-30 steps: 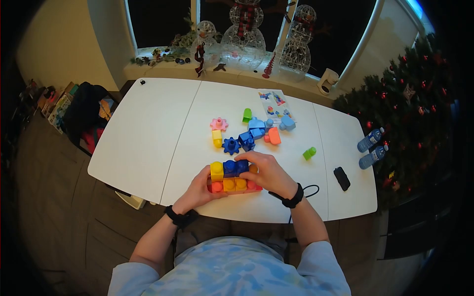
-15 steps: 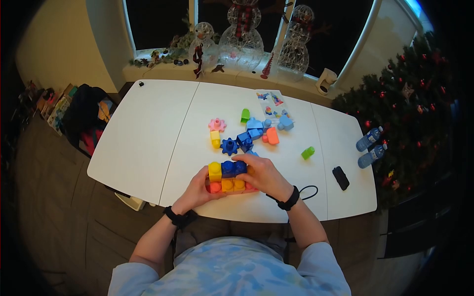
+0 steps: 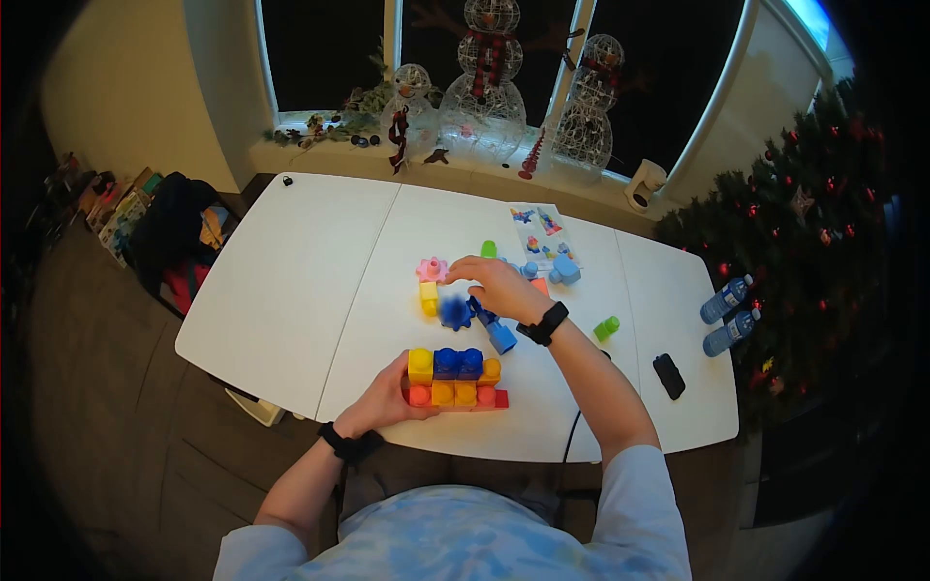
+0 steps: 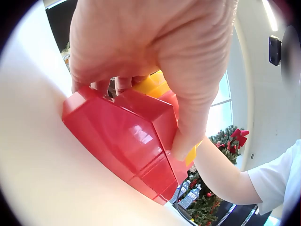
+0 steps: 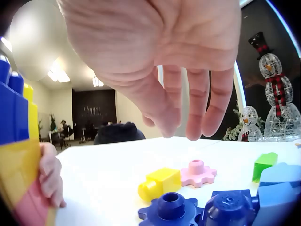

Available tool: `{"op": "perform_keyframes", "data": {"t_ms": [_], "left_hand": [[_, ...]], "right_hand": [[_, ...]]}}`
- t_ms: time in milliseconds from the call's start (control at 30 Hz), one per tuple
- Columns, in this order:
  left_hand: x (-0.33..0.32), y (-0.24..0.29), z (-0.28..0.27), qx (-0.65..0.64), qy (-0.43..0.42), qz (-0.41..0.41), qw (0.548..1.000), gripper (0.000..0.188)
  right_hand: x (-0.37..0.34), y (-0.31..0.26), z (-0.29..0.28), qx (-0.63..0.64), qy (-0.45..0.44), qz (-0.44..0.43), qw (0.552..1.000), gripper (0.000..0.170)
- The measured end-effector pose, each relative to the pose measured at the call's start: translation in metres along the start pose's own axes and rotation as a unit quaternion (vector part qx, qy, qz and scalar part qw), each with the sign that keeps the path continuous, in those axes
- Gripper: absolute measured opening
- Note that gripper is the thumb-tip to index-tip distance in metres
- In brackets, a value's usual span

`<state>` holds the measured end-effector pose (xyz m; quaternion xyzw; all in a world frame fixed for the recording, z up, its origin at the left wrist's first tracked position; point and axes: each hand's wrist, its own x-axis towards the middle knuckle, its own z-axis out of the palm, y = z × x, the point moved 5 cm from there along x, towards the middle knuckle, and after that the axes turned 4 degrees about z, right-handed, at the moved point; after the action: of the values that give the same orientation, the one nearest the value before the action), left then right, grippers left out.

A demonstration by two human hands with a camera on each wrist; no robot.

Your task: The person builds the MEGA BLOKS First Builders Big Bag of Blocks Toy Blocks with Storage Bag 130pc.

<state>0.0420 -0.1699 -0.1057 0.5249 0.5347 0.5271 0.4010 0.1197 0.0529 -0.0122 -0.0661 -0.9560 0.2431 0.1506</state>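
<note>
Currently, a phone [image 3: 668, 377], a green block [image 3: 606, 328] and two water bottles [image 3: 730, 335] are resting off to the right, and a picture sheet [image 3: 541, 235] is lying beyond the light blue block [image 3: 564, 270]. A yellow block [image 3: 429, 300] and a dark blue gear [image 3: 455, 312] are sitting between the block stack [image 3: 455, 381] and the pink gear [image 3: 433, 270]. The left hand [image 3: 384, 398] is gripping the stack's left end; the right hand [image 3: 499, 289], fingers hanging loose and holding nothing, is hovering near the pink gear.

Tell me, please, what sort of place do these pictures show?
Probably a shared indoor room, perhaps an office, decked out for Christmas: there is a decorated tree, wire snowmen stand by the window, and the right wrist view shows a dark wall with lettering.
</note>
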Motion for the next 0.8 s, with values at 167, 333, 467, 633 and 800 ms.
{"op": "perform_keyframes", "data": {"t_ms": [167,333,467,633,800], "left_hand": [[-0.001,0.002,0.001,0.005,-0.005,-0.024,1.000,0.082],[0.000,-0.011,-0.002,0.018,-0.021,-0.036,0.999,0.078],[0.000,-0.007,-0.002,0.047,-0.014,-0.035,0.998,0.073],[0.001,-0.008,-0.002,0.030,-0.021,-0.034,0.999,0.073],[0.001,-0.006,-0.002,0.043,-0.012,-0.018,0.999,0.069]], "right_hand": [[0.042,0.017,0.053,-0.110,-0.043,-0.004,0.993,0.025],[0.057,0.027,0.087,-0.196,-0.055,-0.024,0.979,0.016],[0.053,0.017,0.092,-0.300,-0.014,-0.096,0.949,0.011],[0.046,0.021,0.071,-0.212,0.026,-0.061,0.975,0.019],[-0.035,-0.027,-0.030,0.118,0.092,0.144,0.978,0.041]]}}
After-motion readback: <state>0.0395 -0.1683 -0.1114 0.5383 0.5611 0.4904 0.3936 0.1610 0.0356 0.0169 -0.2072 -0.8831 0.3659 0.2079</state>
